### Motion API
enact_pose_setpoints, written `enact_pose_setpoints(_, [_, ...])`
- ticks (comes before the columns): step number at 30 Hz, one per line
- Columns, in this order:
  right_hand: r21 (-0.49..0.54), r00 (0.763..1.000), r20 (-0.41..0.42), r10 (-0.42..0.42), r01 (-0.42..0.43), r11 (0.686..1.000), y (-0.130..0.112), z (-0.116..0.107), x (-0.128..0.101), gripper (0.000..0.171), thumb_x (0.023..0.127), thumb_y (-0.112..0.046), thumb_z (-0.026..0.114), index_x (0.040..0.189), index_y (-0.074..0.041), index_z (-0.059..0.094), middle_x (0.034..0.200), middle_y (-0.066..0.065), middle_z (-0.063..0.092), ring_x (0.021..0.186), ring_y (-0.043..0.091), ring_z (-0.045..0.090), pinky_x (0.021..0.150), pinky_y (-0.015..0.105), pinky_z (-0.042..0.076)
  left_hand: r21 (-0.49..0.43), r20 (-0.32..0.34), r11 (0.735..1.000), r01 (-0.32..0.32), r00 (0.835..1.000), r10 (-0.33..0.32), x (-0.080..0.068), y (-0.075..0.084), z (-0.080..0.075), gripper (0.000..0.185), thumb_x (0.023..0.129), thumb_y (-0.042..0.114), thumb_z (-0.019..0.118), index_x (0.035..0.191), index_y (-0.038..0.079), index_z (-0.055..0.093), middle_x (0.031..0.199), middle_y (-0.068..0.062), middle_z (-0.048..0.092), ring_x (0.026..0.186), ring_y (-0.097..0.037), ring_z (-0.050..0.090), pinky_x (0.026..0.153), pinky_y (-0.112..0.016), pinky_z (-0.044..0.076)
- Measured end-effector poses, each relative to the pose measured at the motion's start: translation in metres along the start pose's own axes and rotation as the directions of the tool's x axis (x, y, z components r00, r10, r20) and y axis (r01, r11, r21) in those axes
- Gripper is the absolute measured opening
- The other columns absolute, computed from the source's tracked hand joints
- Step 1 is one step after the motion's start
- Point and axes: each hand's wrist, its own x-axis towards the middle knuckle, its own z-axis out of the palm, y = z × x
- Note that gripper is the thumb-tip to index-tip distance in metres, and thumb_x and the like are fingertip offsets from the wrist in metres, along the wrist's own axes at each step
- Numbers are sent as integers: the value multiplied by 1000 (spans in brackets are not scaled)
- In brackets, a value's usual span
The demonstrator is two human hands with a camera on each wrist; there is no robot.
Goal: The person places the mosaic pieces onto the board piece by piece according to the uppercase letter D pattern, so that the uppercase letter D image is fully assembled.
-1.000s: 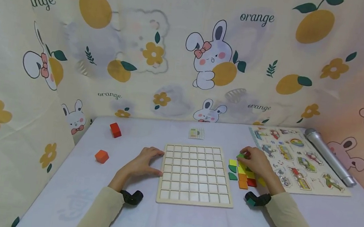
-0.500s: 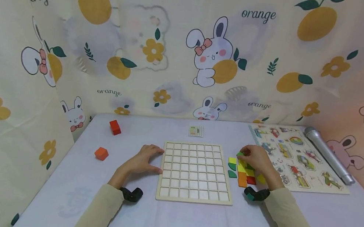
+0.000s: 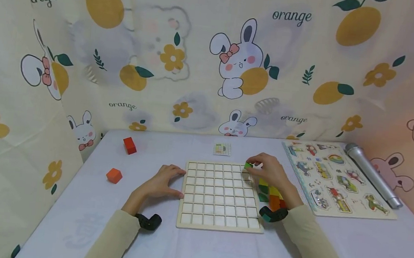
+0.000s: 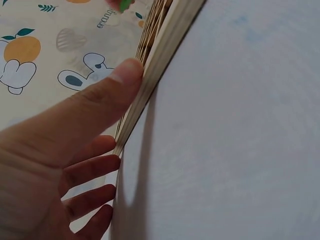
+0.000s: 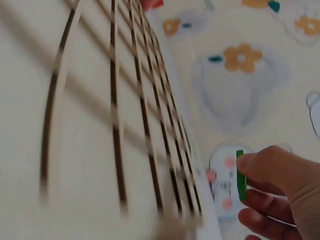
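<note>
On the far left of the tabletop [image 3: 69, 215] sit two loose blocks, an orange cube [image 3: 114, 175] nearer me and a red block [image 3: 129, 145] farther back, well apart from my hands. My left hand [image 3: 161, 184] lies flat beside the wooden grid board [image 3: 219, 195], fingers relaxed and straight, their tips touching the board's left edge; my left wrist view shows my thumb [image 4: 107, 92] pressed against that pale wooden rim. This grip holds nothing.

The board lies in front of me, its square cells unfilled as far as I can see. Behind it, near the curtain, lies a small pattern card [image 3: 222, 149] with coloured squares; any print on it is too small to read.

My right hand [image 3: 268, 173] hovers over the board's far right corner, and its grip pinches a small green tile [image 3: 248, 165] between thumb and fingertips. In my right wrist view the tile [image 5: 241, 175] shows edge-on against my thumb, above the blurred grid.

Just right of the board, partly under my right wrist, lies a cluster of coloured tiles [image 3: 272, 194] in green, yellow, orange and red. Farther right is a picture puzzle board [image 3: 332, 180] with vehicles and animals, and beside it a silver microphone [image 3: 372, 176].

The curtain behind carries rabbits, oranges and the word "orange" [image 3: 292, 16], repeated in several places.
</note>
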Motion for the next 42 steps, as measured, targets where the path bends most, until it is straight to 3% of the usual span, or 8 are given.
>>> enact_pose_setpoints(6, [138, 988, 27, -155, 150, 979, -28, 28, 17, 25, 84, -17, 70, 106, -6, 69, 96, 5, 64, 85, 22, 57, 72, 35, 47, 10, 12, 1000, 3, 1000, -3, 2, -1, 1, 77, 71, 41, 79, 134, 10, 48, 134, -9, 44, 122, -27, 33, 101, -47, 31])
enact_pose_setpoints(11, [184, 973, 88, -212, 193, 964, -47, 54, 29, 26, 84, -17, 69, 107, -6, 68, 97, 6, 62, 83, 17, 56, 72, 31, 47, -2, 12, 1000, 3, 1000, -3, 3, 2, 1, 76, 69, 38, 81, 133, 11, 49, 133, -9, 45, 120, -27, 34, 100, -48, 31])
enact_pose_setpoints(21, [133, 976, 68, -206, 196, 972, -66, 85, 47, 22, 82, -18, 72, 102, -9, 70, 93, 3, 66, 78, 13, 57, 69, 29, 46, 4, 5, 1000, 8, 1000, -8, 6, 5, 0, 74, 70, 36, 81, 133, 12, 50, 130, -7, 46, 118, -26, 35, 100, -47, 32])
enact_pose_setpoints(28, [154, 986, 63, -154, 143, 978, -66, 100, 50, 14, 81, -21, 73, 95, -15, 72, 92, -4, 65, 77, 9, 54, 70, 28, 45, -6, 9, 1000, 16, 1000, -15, 4, 3, -1, 74, 70, 34, 81, 133, 11, 49, 129, -6, 46, 117, -24, 34, 100, -46, 32])
enact_pose_setpoints(38, [216, 966, 12, -258, 249, 944, -64, 109, 50, 11, 81, -16, 73, 92, -12, 73, 91, -2, 67, 82, 13, 57, 75, 31, 46, -25, 0, 999, 19, 1000, -19, -1, 4, -1, 73, 71, 35, 81, 132, 10, 50, 129, -7, 46, 119, -26, 34, 100, -47, 31])
enact_pose_setpoints(42, [220, 966, 0, -258, 251, 943, -66, 109, 50, 8, 81, -14, 73, 88, -12, 74, 91, -1, 65, 87, 16, 56, 78, 34, 45, -25, 0, 999, 29, 1000, -29, -1, 4, -3, 73, 70, 34, 81, 132, 11, 50, 129, -7, 46, 117, -26, 34, 100, -47, 31])
